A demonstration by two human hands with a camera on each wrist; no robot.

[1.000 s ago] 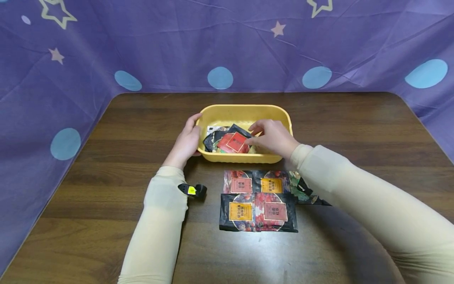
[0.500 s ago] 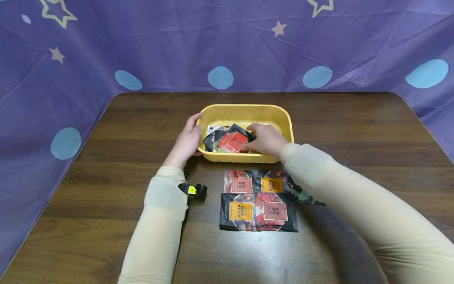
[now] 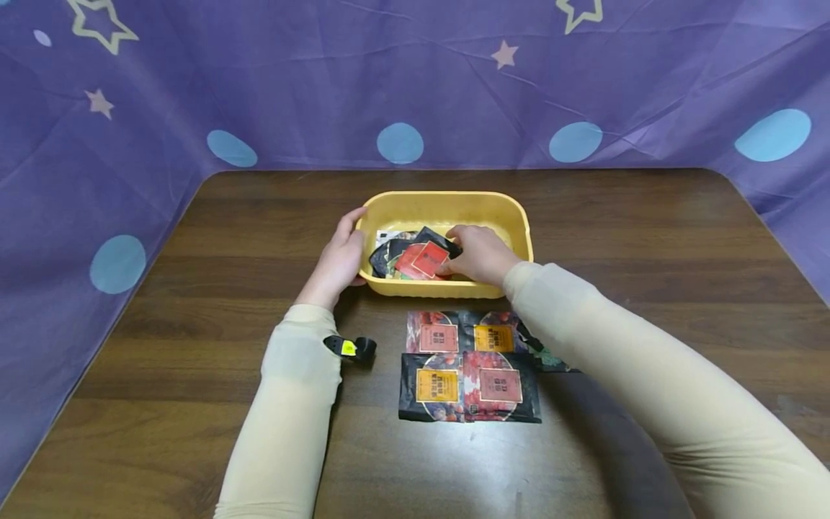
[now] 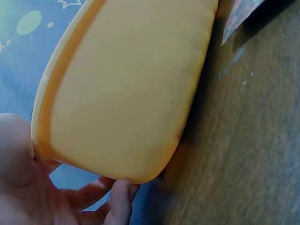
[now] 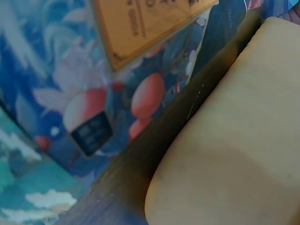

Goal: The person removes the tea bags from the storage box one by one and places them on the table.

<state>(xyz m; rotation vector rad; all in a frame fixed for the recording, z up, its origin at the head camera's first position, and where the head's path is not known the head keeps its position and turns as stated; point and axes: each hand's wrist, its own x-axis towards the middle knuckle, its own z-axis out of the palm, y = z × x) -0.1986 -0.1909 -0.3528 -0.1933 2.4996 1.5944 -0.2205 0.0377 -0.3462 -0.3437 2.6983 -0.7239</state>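
Note:
A yellow plastic bin (image 3: 447, 288) stands on the table. My left hand (image 3: 340, 263) grips its left end; in the left wrist view the hand (image 4: 42, 187) has the thumb at the rim and fingers against the outer wall. Inside the bin lie several tea sachets, black and white ones under a sachet with a red label (image 3: 430, 259). My right hand (image 3: 483, 256) reaches into the bin and pinches the right side of this red-labelled sachet between thumb and fingers. Its fingertips are partly hidden. The right wrist view shows the bin's outer wall (image 5: 234, 140) but not the working fingers.
In front of the bin, flat sachets lie in two rows: pink-labelled (image 3: 439, 337) and orange-labelled (image 3: 493, 338) behind, orange-labelled (image 3: 437, 386) and pink-labelled (image 3: 501, 385) nearer. A green one (image 3: 551, 360) is partly under the right forearm. A purple cloth (image 3: 311, 86) hangs behind the wooden table (image 3: 227, 238).
My right hand has moved left and lower in the bin, closing on the red-labelled sachet's right side. The left hand has kept its grip on the bin. The head view has shifted slightly.

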